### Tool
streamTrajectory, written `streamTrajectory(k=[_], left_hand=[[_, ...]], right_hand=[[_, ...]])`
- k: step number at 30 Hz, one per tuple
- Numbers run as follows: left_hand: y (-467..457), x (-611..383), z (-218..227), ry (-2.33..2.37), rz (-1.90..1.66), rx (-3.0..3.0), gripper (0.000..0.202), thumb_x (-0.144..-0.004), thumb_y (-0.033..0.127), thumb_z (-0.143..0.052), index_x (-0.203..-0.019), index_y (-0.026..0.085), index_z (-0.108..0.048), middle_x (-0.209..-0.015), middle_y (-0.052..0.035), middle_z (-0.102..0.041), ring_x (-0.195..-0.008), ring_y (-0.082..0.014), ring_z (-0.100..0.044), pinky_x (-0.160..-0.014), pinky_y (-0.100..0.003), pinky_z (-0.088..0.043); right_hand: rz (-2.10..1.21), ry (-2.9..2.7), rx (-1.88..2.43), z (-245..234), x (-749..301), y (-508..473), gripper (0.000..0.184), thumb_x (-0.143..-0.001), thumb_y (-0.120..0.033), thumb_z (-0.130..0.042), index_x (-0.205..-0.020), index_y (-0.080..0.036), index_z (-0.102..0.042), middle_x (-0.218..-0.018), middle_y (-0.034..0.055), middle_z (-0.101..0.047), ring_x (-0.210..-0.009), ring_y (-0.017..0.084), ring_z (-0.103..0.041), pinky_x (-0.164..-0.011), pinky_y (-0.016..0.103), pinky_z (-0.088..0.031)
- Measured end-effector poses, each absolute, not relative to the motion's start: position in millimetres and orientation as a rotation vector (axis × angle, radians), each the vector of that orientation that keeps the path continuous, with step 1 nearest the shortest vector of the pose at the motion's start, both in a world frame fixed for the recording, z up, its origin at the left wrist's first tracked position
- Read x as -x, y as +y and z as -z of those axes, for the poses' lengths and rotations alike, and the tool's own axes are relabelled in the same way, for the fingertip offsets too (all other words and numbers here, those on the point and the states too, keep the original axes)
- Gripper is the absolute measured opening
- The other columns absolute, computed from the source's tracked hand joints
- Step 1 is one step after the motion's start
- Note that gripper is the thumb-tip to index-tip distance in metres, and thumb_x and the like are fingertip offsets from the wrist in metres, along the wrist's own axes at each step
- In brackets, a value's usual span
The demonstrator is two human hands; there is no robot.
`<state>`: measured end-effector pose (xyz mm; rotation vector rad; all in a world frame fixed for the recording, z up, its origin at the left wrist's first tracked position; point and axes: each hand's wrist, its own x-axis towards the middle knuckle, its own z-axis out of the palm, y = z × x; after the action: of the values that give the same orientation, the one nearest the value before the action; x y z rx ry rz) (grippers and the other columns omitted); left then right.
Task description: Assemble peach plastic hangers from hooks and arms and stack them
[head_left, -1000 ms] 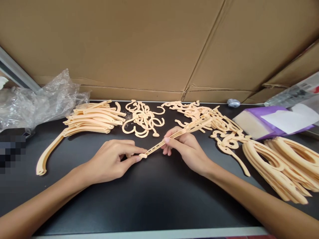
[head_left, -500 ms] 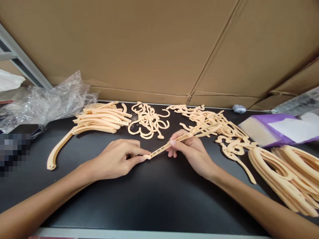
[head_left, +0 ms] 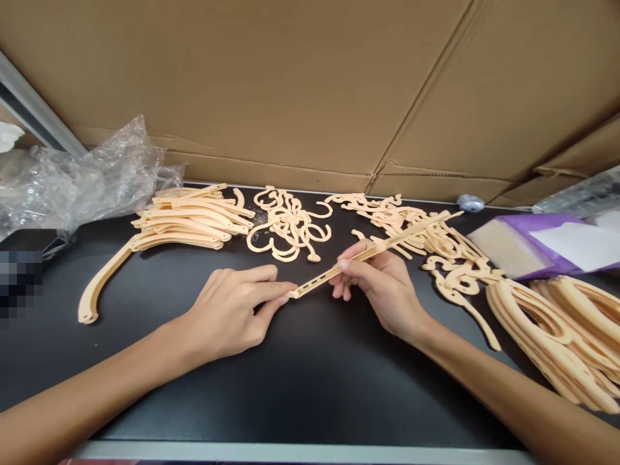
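Observation:
A long beige plastic hanger arm (head_left: pixel 409 234) with slots along its near part slants up to the right between my hands. My left hand (head_left: pixel 237 309) pinches its lower end between thumb and forefinger. My right hand (head_left: pixel 382 284) is closed around its middle, the thumb on top, over the black table (head_left: pixel 310 387). Beyond my hands lies a loose heap of beige hooks (head_left: pixel 285 226). Behind the right hand is a tangle of hook and arm pieces (head_left: pixel 436 239). At the left is a pile of curved hanger arms (head_left: pixel 186 223), one reaching toward me (head_left: pixel 104 278).
Stacked beige hanger pieces (head_left: pixel 537 342) lie at the right, beside a purple-and-white packet (head_left: pixel 527 242). Crumpled clear plastic (head_left: pixel 106 171) is at the back left. A cardboard wall (head_left: pixel 271 84) closes off the back, with a small grey-blue object (head_left: pixel 469 203) at its foot.
My hands still hold the hanger arm. Its far part looked spread into separate strips before and now appears as one narrow strip. The view has shifted slightly.

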<state>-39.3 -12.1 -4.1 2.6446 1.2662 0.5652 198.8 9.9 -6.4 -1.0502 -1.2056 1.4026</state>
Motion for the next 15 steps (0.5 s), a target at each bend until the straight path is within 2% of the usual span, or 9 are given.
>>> streamTrajectory(k=[5, 15], left_hand=[[-14.0, 35.7, 5.8, 1.285, -0.613, -2.716, 0.029, -0.100, 0.025, -0.050, -0.106, 0.027, -0.078, -0.069, 0.0023, -0.057, -0.053, -0.0099, -0.048, -0.049, -0.029, -0.019], [-15.5, 31.5, 12.1, 1.344, -0.645, -2.850, 0.032, -0.102, 0.022, -0.044, -0.107, 0.023, -0.075, -0.070, 0.0011, -0.054, -0.052, -0.0103, -0.046, -0.047, -0.028, -0.023]], right_hand=[[-1.352, -1.151, 1.086, 3.8, -195.2, 8.1, 0.018, -0.072, -0.031, -0.075, -0.074, -0.018, -0.063, -0.056, 0.0009, -0.068, -0.044, 0.015, -0.063, -0.042, 0.024, -0.049], [-1.325, -1.075, 1.162, 4.6, -192.3, 5.9, 0.014, -0.070, -0.027, -0.071, -0.073, -0.019, -0.060, -0.052, 0.0014, -0.067, -0.038, 0.016, -0.062, -0.035, 0.023, -0.050]])
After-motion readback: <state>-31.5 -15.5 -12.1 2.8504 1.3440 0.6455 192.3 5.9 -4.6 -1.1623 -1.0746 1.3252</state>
